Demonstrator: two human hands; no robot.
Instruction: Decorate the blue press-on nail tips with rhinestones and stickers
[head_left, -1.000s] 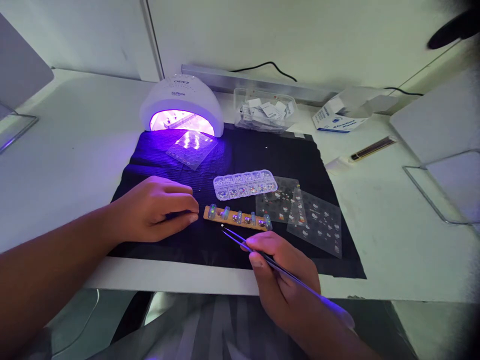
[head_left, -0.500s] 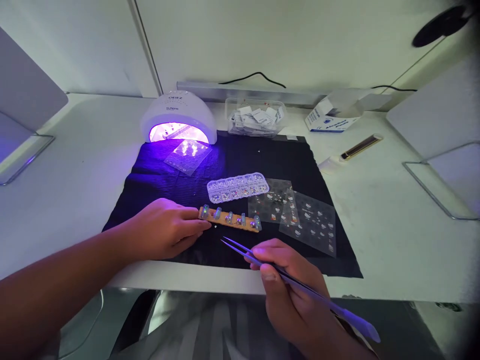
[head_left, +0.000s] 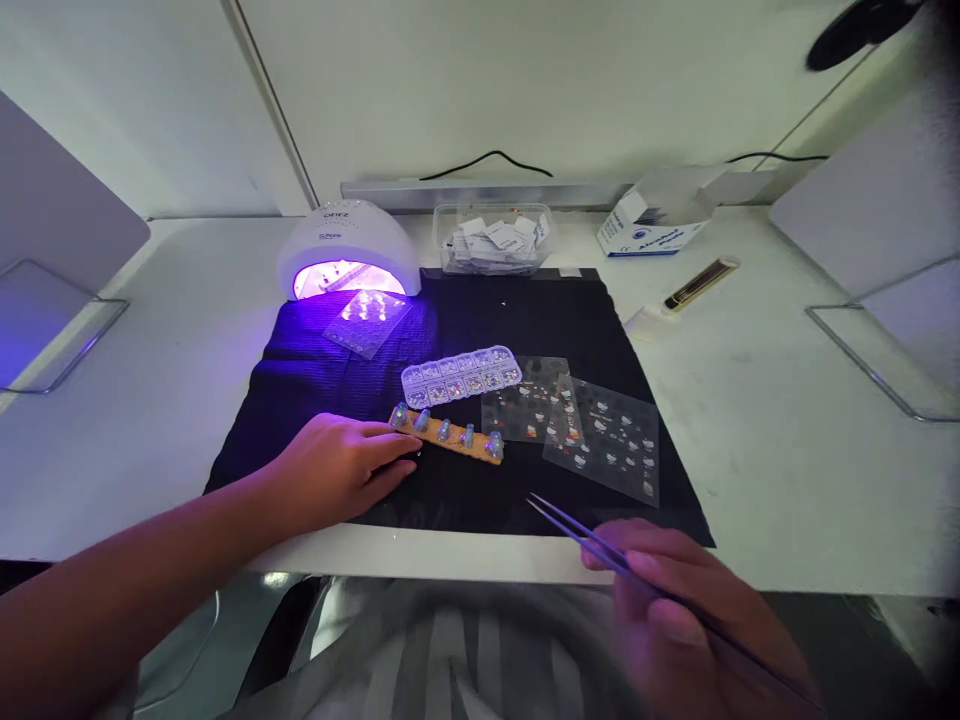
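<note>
A wooden strip [head_left: 448, 437] carrying several decorated false nails lies on a black mat [head_left: 480, 310]. My left hand [head_left: 337, 470] rests on the mat with its fingertips touching the strip's left end. My right hand [head_left: 690, 610] holds thin metal tweezers [head_left: 577, 530] near the table's front edge, their tips pointing up-left and apart from the strip. A clear compartment box of small gems [head_left: 461, 375] sits just behind the strip. Two transparent sticker sheets [head_left: 600, 430] lie to its right.
A white nail lamp [head_left: 346, 250] glows purple at the mat's back left, with a clear sheet [head_left: 367, 320] in front of it. Behind stand a clear tub of packets [head_left: 495, 238], a white box [head_left: 652, 225] and a gold pen-like tube [head_left: 701, 283]. Wire stands flank both sides.
My left hand slid right until its fingers reached the strip's left end. My right hand pulled the tweezers back and to the right, away from the nails. The camera tilted down.
</note>
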